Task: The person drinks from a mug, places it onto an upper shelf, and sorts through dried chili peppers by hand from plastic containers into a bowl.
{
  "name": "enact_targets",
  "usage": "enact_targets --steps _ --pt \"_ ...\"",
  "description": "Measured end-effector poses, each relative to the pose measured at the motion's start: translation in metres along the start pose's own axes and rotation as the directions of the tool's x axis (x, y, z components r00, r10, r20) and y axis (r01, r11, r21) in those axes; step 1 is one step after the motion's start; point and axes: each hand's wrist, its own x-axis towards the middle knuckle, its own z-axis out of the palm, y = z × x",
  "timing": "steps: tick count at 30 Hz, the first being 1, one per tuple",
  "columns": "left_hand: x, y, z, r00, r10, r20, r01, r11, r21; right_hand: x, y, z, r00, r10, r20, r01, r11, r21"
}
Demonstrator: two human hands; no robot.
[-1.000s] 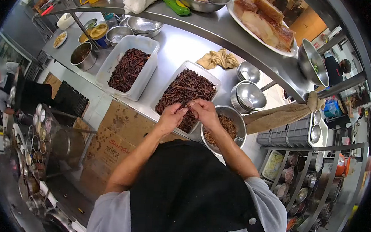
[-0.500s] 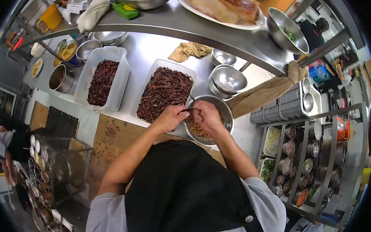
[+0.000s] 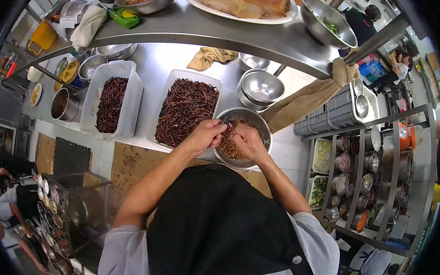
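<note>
My left hand (image 3: 204,137) is closed in a pinch over the near-left rim of a metal colander (image 3: 267,133), on a dark dried chili pepper (image 3: 225,121). Beside it, my right hand (image 3: 250,143) is curled shut above the colander, with reddish chili at its fingertips, mostly hidden by the fingers. Yellowish seeds and chili bits (image 3: 232,151) lie inside the colander. Just left of it stands a white plastic tub (image 3: 152,128) heaped with whole dried chili peppers (image 3: 186,110).
Another plastic tub (image 3: 137,89) of dried chilies stands further left. Stacked metal bowls (image 3: 262,86) and a tan cloth (image 3: 209,57) sit behind the tubs. A steel shelf (image 3: 210,42) crosses overhead, bearing a platter of meat (image 3: 243,3). Racks of containers (image 3: 366,181) stand at right.
The view has shifted slightly. The dark chili stretched between my hands earlier is now mostly hidden; my right hand has turned, its fingers curled lower over the colander.
</note>
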Motion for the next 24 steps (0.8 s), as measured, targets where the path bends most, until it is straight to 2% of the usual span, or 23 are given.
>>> enact_targets --steps 3,4,7,8,9,10,11,12,14,15,17,18,19,20,21,23,24 --pt "0.004 -0.005 0.003 1.000 -0.010 0.001 0.010 1.000 0.007 -0.002 -0.003 -0.004 0.999 0.023 0.035 -0.020 0.997 -0.076" --pt "0.005 -0.006 0.003 1.000 -0.015 0.003 0.015 1.000 0.007 -0.002 -0.006 -0.005 0.999 -0.017 0.034 0.020 0.994 -0.106" --pt "0.005 -0.007 0.001 0.996 -0.062 0.058 0.067 0.993 -0.094 -0.003 -0.011 -0.008 0.992 -0.120 0.044 0.125 0.982 -0.144" --pt "0.005 -0.007 -0.001 0.988 -0.102 0.113 0.119 0.980 -0.160 -0.003 -0.012 -0.010 0.982 -0.183 0.056 0.189 0.970 -0.153" --pt "0.005 -0.008 -0.002 0.976 -0.138 0.170 0.174 0.959 -0.223 -0.004 -0.014 -0.013 0.982 -0.181 0.056 0.188 0.970 -0.155" --pt "0.003 -0.010 -0.002 0.976 -0.138 0.170 0.175 0.958 -0.225 -0.005 -0.016 -0.016 0.972 -0.189 0.137 0.210 0.964 -0.160" --pt "0.000 -0.011 0.000 0.971 -0.151 0.188 0.199 0.942 -0.269 -0.006 -0.016 -0.017 0.956 -0.195 0.218 0.233 0.959 -0.162" --pt "-0.003 -0.011 0.000 0.965 -0.161 0.206 0.221 0.924 -0.312 -0.006 -0.015 -0.019 0.955 -0.195 0.221 0.233 0.959 -0.159" --pt "-0.002 -0.015 -0.004 0.978 -0.121 0.171 0.178 0.910 -0.374 -0.006 -0.013 -0.023 0.941 -0.311 0.136 0.317 0.948 -0.026" --pt "-0.001 -0.015 -0.006 0.987 -0.082 0.136 0.134 0.894 -0.429 -0.008 -0.009 -0.024 0.939 -0.315 0.140 0.321 0.947 -0.026" --pt "-0.003 -0.011 -0.015 0.997 -0.032 0.073 0.060 0.908 -0.416 -0.013 0.004 -0.023 0.972 -0.194 0.136 0.211 0.970 -0.123" --pt "-0.004 -0.009 -0.018 1.000 0.011 0.013 -0.005 0.918 -0.396 -0.015 0.015 -0.022 0.970 -0.197 0.141 0.214 0.969 -0.121" --pt "-0.007 -0.009 -0.019 1.000 0.012 0.008 -0.008 0.917 -0.398 -0.019 0.029 -0.021 0.977 -0.037 0.212 0.122 0.908 -0.401" --pt "-0.009 -0.009 -0.021 0.997 0.051 -0.055 -0.065 0.956 -0.286 -0.020 0.034 -0.021 0.964 0.132 0.232 0.053 0.756 -0.653" --pt "-0.011 -0.007 -0.023 0.988 0.101 -0.113 -0.119 0.979 -0.165 -0.020 0.038 -0.021 0.963 0.124 0.237 0.063 0.756 -0.652" --pt "-0.015 -0.001 -0.024 0.975 0.141 -0.170 -0.162 0.980 -0.114 -0.015 0.043 -0.019 0.936 0.291 0.198 -0.054 0.674 -0.737" --pt "-0.020 -0.001 -0.022 0.962 0.167 -0.215 -0.183 0.981 -0.061 -0.012 0.044 -0.015 0.954 0.246 0.171 -0.049 0.693 -0.719"
